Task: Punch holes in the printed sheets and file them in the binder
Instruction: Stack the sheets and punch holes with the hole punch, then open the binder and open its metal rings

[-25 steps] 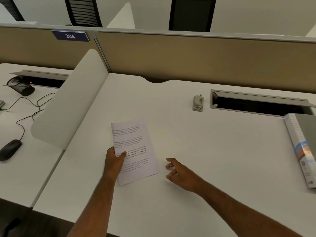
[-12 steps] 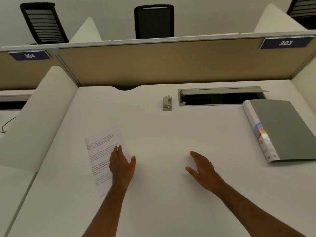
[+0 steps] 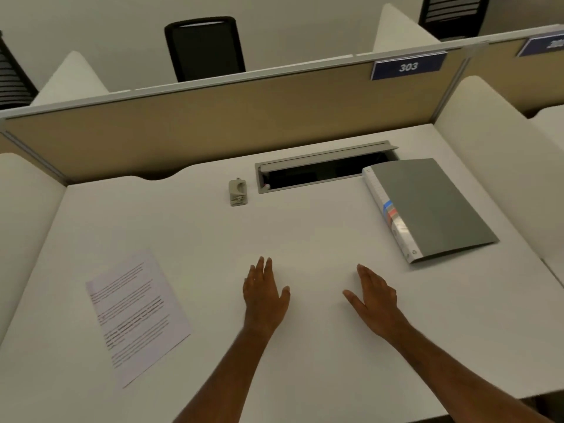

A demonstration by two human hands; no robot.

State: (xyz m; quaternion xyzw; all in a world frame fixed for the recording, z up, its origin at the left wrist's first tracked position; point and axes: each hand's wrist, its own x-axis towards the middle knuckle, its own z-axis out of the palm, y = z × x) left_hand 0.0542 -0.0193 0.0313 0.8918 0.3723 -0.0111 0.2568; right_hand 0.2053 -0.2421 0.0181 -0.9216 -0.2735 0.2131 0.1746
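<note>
One sheet (image 3: 138,315), one binder (image 3: 433,206), one punch (image 3: 237,192).

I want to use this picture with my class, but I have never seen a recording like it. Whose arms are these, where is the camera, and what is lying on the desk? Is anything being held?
No machine here: the arms belong to a person wearing a camera on the head, so you look forward and down as they do. The left hand and right hand are over the white desk, fingers straight, holding nothing. At the left lies a printed sheet. Towards the back stands a small hole punch, beside an open cable slot. At the right lies a closed grey binder. A sign on the partition reads 303.
</note>
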